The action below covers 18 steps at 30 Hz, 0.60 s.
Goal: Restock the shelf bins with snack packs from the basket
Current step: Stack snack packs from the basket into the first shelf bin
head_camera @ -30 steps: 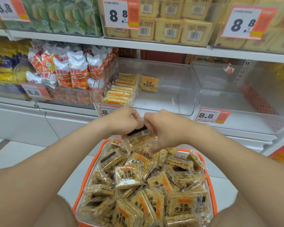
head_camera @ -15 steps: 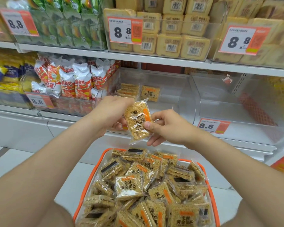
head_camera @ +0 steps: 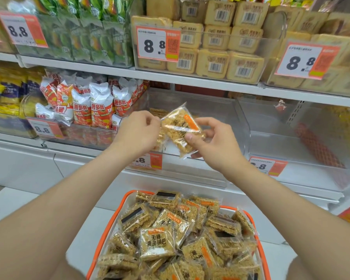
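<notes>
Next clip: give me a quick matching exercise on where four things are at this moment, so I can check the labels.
Things
1. snack pack
2. basket
3. red-and-white bags
4. barcoded yellow packs

Places
A. on the upper shelf, behind a price tag
B. lowest in view, orange rim, full of packs
C. in a clear bin, left of both hands
D. held between the left hand and the right hand

Pairs: 1-D, 2-B, 3-C, 4-A
</notes>
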### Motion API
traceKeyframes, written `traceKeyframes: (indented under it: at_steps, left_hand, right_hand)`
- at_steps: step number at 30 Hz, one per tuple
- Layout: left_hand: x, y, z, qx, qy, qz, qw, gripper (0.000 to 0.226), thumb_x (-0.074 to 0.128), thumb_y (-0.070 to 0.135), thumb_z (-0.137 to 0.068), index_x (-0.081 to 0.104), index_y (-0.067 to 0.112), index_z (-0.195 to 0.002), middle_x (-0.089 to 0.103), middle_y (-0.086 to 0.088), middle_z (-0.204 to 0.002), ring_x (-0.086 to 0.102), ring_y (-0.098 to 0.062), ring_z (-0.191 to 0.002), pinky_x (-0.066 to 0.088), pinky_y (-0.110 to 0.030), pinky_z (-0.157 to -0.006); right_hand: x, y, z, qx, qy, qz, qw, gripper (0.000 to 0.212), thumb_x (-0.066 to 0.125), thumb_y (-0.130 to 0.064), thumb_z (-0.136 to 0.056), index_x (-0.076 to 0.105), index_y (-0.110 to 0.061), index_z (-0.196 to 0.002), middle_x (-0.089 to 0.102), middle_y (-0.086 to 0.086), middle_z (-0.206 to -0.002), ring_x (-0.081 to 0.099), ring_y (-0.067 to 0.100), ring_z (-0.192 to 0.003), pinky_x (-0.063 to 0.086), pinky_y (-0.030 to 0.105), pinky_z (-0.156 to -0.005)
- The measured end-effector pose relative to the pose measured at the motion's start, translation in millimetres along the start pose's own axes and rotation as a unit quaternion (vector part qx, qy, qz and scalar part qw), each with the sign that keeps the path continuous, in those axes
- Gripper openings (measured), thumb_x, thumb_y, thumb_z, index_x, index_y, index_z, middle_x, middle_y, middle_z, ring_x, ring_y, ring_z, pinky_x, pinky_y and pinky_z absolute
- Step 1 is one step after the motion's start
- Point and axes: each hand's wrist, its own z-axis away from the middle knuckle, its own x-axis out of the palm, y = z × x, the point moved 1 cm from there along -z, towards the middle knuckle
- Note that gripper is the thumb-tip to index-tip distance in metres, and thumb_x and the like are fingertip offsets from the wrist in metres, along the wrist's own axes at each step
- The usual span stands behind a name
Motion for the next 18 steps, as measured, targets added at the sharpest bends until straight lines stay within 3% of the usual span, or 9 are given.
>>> traceKeyframes:
  at_steps: [3,5,9,12,14,18]
  left_hand:
    - [9,-10,-13,0.114,0.021,-0.184,0.976,0.022,0.049,0.024,-0.104,0.068,0.016,-0.110,0.069,-0.002,-0.102,0.065,-0.024,-0.097,0.056,-0.045,-0.083]
    - [20,-15,-22,0.132,-0.009,-0.220,0.966,0.024,0.051,0.022,-0.101,0.069,0.015,-0.114,0.067,-0.006,-0.112,0.061,-0.028,-0.107,0.054,-0.047,-0.089]
    - [37,-21,-39,0.124,-0.036,-0.219,0.967,0.027,0.050,0.024,-0.102,0.072,0.008,-0.108,0.072,-0.011,-0.108,0.066,-0.032,-0.102,0.057,-0.046,-0.086]
    - [44,-28,-51,0.104,-0.046,-0.203,0.973,0.033,0.048,0.032,-0.105,0.073,0.011,-0.098,0.073,-0.008,-0.092,0.068,-0.033,-0.089,0.056,-0.043,-0.077]
    - [48,-31,-57,0.094,-0.061,-0.204,0.973,0.034,0.049,0.035,-0.105,0.073,0.013,-0.099,0.073,-0.009,-0.093,0.068,-0.035,-0.090,0.055,-0.041,-0.077]
    - [54,-33,-64,0.118,-0.123,-0.213,0.962,0.031,0.058,0.033,-0.100,0.066,0.009,-0.117,0.069,-0.010,-0.115,0.063,-0.034,-0.111,0.052,-0.047,-0.097]
  right_hand:
    - [-2,11,-27,-0.055,0.091,0.100,0.989,0.035,0.077,-0.026,-0.095,0.064,-0.026,-0.128,0.075,-0.011,-0.101,0.074,0.014,-0.072,0.063,0.042,-0.069]
    - [-3,21,-43,-0.065,0.107,0.190,0.974,0.034,0.073,-0.033,-0.097,0.063,-0.030,-0.129,0.071,-0.016,-0.107,0.071,0.018,-0.088,0.052,0.037,-0.079]
    - [3,39,-73,0.002,0.063,0.299,0.952,0.039,0.066,-0.029,-0.102,0.055,-0.025,-0.139,0.068,0.005,-0.123,0.060,0.031,-0.110,0.042,0.036,-0.079]
    - [10,48,-89,0.032,0.011,0.392,0.919,0.041,0.063,-0.026,-0.103,0.050,-0.021,-0.141,0.067,0.013,-0.119,0.060,0.035,-0.102,0.049,0.041,-0.074]
    - [14,53,-99,0.043,-0.010,0.441,0.897,0.037,0.061,-0.025,-0.104,0.049,-0.019,-0.139,0.066,0.015,-0.113,0.059,0.035,-0.090,0.052,0.043,-0.071]
    - [22,60,-119,0.067,-0.024,0.489,0.869,0.035,0.059,-0.015,-0.100,0.050,-0.016,-0.134,0.055,0.011,-0.098,0.060,0.037,-0.082,0.053,0.043,-0.067]
